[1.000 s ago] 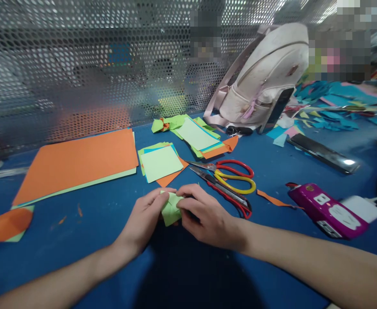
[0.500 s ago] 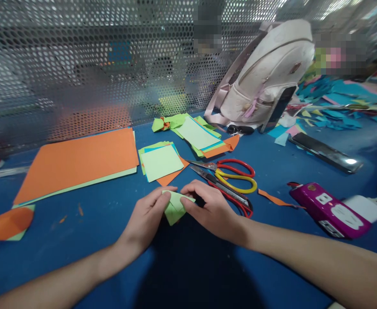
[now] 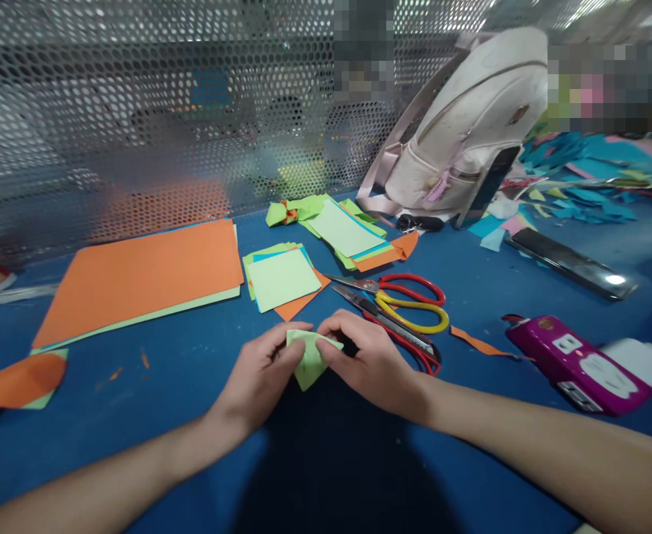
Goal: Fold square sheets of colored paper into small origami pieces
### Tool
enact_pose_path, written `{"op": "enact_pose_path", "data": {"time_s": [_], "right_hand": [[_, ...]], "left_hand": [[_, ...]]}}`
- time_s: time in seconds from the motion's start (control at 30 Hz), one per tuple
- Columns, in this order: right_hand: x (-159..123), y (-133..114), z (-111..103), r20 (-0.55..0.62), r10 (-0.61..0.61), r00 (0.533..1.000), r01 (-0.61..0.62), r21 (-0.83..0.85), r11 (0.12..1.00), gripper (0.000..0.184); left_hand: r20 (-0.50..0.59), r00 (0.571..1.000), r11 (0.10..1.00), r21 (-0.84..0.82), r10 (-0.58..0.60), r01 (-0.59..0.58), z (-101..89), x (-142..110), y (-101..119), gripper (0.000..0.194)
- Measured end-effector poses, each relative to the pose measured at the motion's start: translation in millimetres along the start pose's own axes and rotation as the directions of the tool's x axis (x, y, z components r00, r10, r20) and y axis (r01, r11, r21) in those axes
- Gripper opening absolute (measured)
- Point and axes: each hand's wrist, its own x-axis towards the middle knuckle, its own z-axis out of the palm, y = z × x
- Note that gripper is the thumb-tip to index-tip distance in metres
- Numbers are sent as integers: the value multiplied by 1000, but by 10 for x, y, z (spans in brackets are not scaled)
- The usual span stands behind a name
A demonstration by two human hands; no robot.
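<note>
A small folded piece of light green paper sits on the blue table, pinched from both sides. My left hand grips its left edge with curled fingers. My right hand presses and holds its right edge, fingers closed on the fold. Just beyond my right hand lie scissors with red handles and scissors with yellow handles.
A stack of orange and green sheets lies at the left, small paper squares and more cut pieces behind. A pale backpack leans on the perforated metal screen. A magenta power strip and a phone lie at the right.
My hands have turned and refolded the green paper slightly; its point now faces down toward me. Both hands stay in the same place.
</note>
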Motion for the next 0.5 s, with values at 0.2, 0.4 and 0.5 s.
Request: {"op": "enact_pose_path", "data": {"time_s": [0.2,0.4,0.5], "right_hand": [[-1,-1,-2,32,22,999,-21,-6,1000,12],[-6,-3,-4,20,12,1000,-12,-1,1000,14],[-10,-11,-4,20,12,1000,-12,3,1000,16]], "left_hand": [[21,999,1000,-11,26,-26,-4,0,44,23],[-1,999,999,-16,32,-32,-1,-5,28,24],[-8,1000,999,-48,15,-15,1,-15,10,25]]}}
